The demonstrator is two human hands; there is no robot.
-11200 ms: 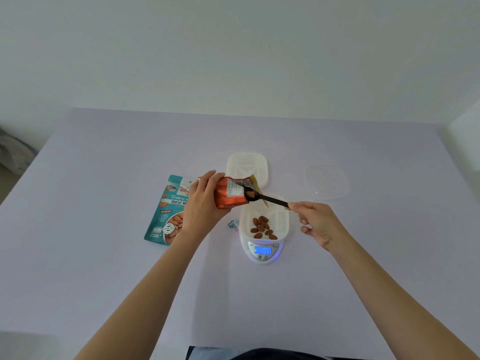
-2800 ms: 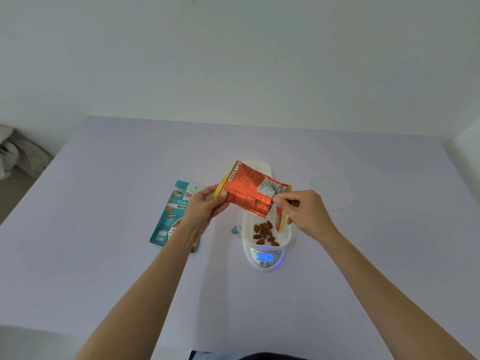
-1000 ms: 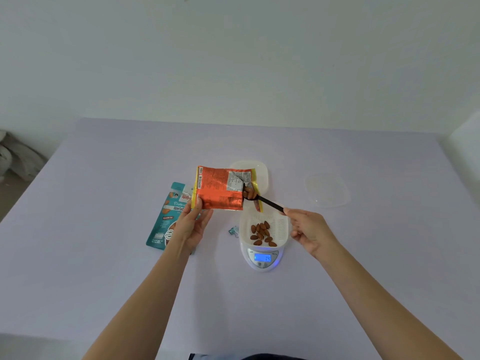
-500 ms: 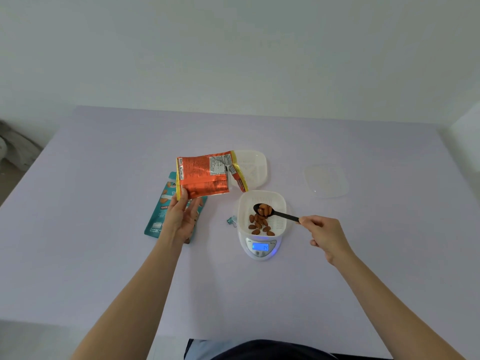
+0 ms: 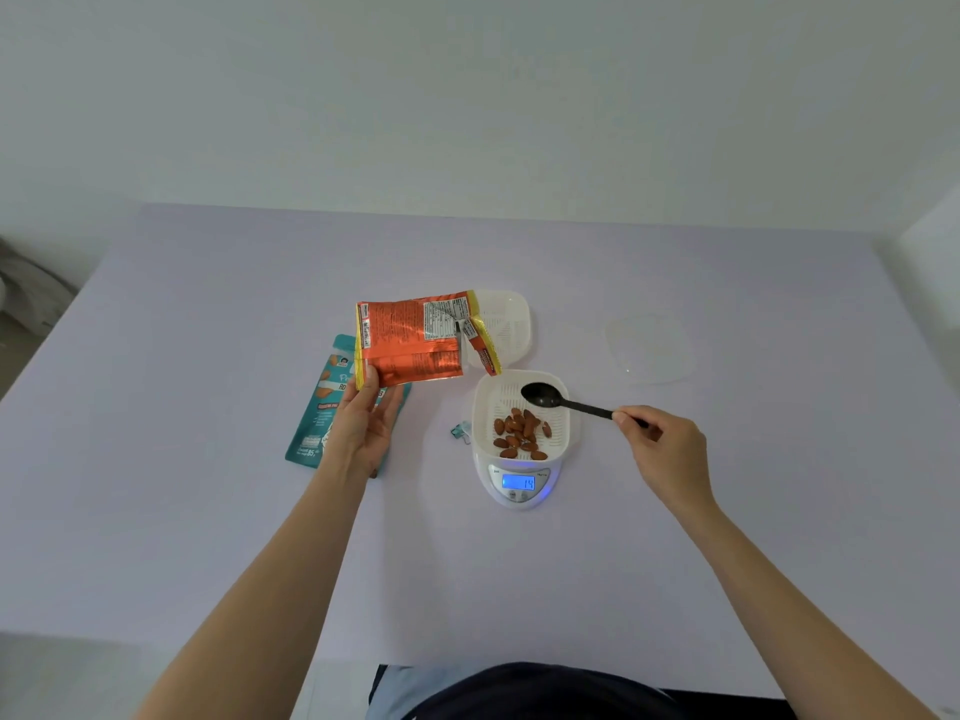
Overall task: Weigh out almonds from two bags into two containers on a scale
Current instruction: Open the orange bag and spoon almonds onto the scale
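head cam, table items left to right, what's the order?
Teal bag → left hand holding the orange bag → small clip → scale with the container of almonds → black spoon → right hand. The second container and the clear lid overlap these, so they are left out.

Two bare forearms are seen, with no sleeves, watches or rings worn on them. The left hand point(image 5: 363, 423) and right hand point(image 5: 667, 449) are ungloved. At the bottom edge, dark clothing point(image 5: 545, 691) is seen beside a pale blue patch of fabric point(image 5: 387, 691).
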